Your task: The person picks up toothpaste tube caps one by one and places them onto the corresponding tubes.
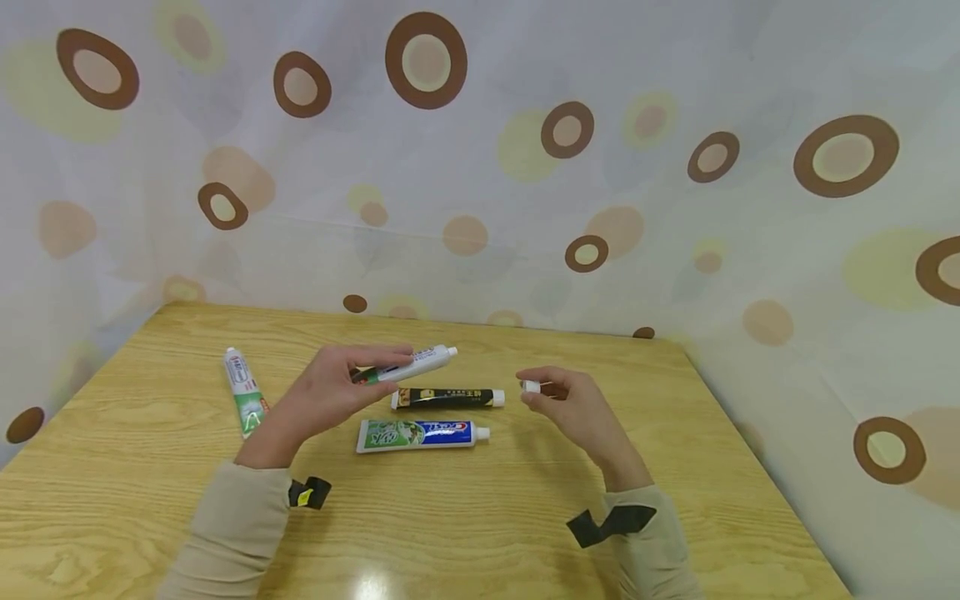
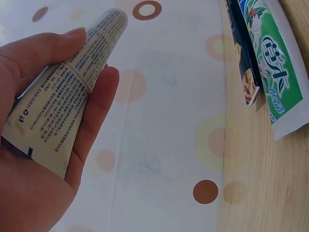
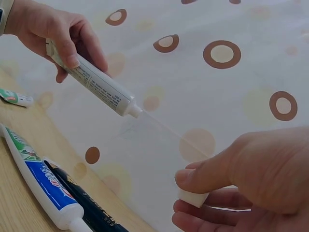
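My left hand (image 1: 322,396) grips a white and green toothpaste tube (image 1: 426,361) around its body, above the table. Small printed text covers the side of this toothpaste tube (image 2: 72,92) in the left wrist view. Its narrow nozzle (image 3: 136,111) is bare and points toward my right hand. To the right, my right hand (image 1: 581,412) pinches a small white cap (image 3: 194,197) between thumb and fingers. A gap separates the cap from the nozzle. Below the held tube lies a black toothpaste tube (image 1: 453,398) with a white cap.
Nearer me on the wooden table (image 1: 435,517) lies a green and blue toothpaste tube (image 1: 420,436), capped end to the right. Another white and green toothpaste tube (image 1: 242,379) lies at the left, partly behind my left wrist. A patterned curtain (image 1: 465,192) hangs behind the table.
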Available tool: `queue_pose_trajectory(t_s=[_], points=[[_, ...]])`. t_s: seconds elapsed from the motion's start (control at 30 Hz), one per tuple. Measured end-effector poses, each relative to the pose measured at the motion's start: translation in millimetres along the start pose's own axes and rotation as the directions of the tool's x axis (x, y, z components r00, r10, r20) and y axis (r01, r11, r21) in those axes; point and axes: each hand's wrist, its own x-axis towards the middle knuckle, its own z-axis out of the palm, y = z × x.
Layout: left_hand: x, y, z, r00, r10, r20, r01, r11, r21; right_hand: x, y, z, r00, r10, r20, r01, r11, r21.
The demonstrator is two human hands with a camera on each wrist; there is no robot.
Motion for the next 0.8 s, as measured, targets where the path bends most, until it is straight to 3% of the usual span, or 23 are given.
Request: queue_pose_trajectory(t_s=[0.43,0.8], points=[[0.7,2.2,5.0,0.999,0.029,0.038,-0.027,0.998,-0.061,0,-6,3,1.0,-0.022,-0.011,0.023,0.99,0.141],[2.3,3.4,10.7,0.995,0.063,0.079,-0.061,0.997,-0.037,0,-12,9,0.998,-0.07,0.007,0.067,0.981,0.18]])
